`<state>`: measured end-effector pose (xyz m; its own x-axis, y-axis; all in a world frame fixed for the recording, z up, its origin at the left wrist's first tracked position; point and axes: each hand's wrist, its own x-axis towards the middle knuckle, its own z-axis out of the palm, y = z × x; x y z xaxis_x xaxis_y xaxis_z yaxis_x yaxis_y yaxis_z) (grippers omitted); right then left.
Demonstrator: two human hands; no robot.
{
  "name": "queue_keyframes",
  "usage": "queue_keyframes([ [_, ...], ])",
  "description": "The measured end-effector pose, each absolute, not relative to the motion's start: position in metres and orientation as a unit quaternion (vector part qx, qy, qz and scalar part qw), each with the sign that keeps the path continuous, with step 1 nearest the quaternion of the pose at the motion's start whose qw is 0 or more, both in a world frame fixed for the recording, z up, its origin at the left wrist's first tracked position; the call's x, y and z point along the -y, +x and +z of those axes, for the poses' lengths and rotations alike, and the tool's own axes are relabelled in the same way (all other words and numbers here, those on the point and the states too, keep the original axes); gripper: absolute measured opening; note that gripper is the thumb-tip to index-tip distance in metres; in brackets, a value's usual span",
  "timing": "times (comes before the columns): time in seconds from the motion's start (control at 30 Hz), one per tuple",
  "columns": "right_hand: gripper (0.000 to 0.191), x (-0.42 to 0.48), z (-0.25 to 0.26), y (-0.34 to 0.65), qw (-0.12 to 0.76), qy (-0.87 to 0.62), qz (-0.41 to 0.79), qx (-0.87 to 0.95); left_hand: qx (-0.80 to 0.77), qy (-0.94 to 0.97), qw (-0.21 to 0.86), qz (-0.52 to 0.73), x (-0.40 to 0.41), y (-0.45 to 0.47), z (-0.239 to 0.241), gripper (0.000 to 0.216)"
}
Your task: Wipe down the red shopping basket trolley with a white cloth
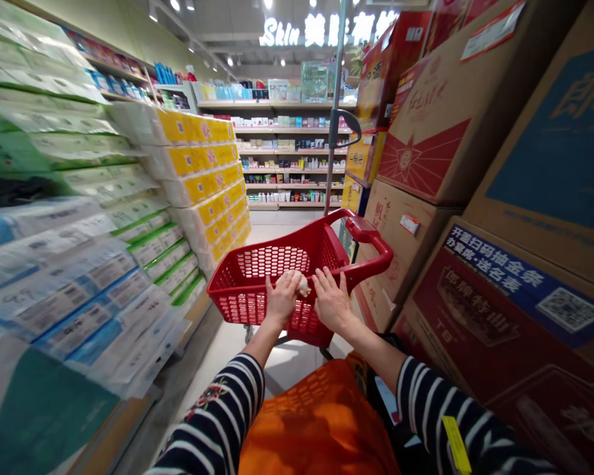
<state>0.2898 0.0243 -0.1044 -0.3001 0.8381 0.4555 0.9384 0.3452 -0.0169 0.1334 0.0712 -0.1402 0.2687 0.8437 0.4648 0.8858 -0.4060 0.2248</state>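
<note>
A red plastic shopping cart with a perforated basket stands sideways in front of me. Its near side rim lies under both hands. My left hand is closed over that rim, its fingers curled forward. A small whitish crumpled piece, perhaps tissue, sticks out at its fingertips. Just to the right, my right hand grips the same rim, fingers hooked over and thumb raised. The cart's handle is at the upper right, with neither hand on it. The basket's floor is mostly hidden.
Stacked tissue packs and blurred white-blue packages line the left side. Large cartons rise close on the right. A metal pole stands beyond the cart, before shelves of cosmetics. Pale floor runs between them.
</note>
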Motion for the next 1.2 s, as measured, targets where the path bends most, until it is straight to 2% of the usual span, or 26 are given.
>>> queue_keyframes([
  [0.17, 0.056, -0.021, -0.089, 0.316, 0.221, -0.584, -0.140, 0.768, 0.562, -0.779, 0.016, -0.278, -0.065, 0.156, -0.125, 0.042],
  [0.37, 0.053, -0.025, -0.075, 0.348, 0.243, -0.614, -0.160, 0.734, 0.476, -0.827, 0.008, -0.300, -0.058, 0.219, -0.101, 0.042],
  [0.67, 0.056, -0.025, -0.077, 0.373, 0.279, -0.621, -0.148, 0.717, 0.577, -0.761, 0.006, -0.296, -0.066, 0.144, -0.119, 0.038],
  [0.97, 0.051, -0.026, -0.067, 0.367, 0.276, -0.603, -0.168, 0.729, 0.460, -0.834, -0.010, -0.305, -0.055, 0.252, -0.084, 0.043],
  [1.2, 0.049, -0.015, -0.061, 0.356, 0.262, -0.548, -0.114, 0.786, 0.509, -0.794, -0.048, -0.328, -0.062, 0.217, -0.097, 0.041],
])
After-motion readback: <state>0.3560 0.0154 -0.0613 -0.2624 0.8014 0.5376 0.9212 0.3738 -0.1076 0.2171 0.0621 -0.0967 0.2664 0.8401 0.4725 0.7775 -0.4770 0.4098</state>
